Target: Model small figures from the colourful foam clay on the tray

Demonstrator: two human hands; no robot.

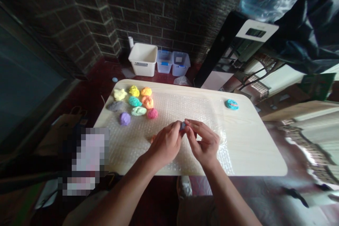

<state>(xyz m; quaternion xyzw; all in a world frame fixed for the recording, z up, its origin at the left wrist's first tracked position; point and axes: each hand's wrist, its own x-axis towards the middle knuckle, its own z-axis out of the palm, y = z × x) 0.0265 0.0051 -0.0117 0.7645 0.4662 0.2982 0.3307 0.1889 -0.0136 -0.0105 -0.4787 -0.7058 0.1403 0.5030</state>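
Over the bubble wrap [185,104], a small blue-grey lump of modelling clay [182,125] is pinched between my two hands. My left hand [167,142] is closed around its left side, with most of the fingers turned away from view. The thumb and fingertips of my right hand [203,142] press on the lump from the right. A brownish-orange piece [153,138] shows just beyond my left wrist, mostly hidden by it. Up and to the left lie several clay lumps, among them a purple one [125,118], a pink one [152,113] and a grey one [116,106].
The wooden table [254,141] carries a round turquoise object [232,104] at its right. Beyond the far edge, a white bin [143,60] and two clear bins [181,63] stand on the floor. A tall black-and-white stand [225,49] rises behind the table.
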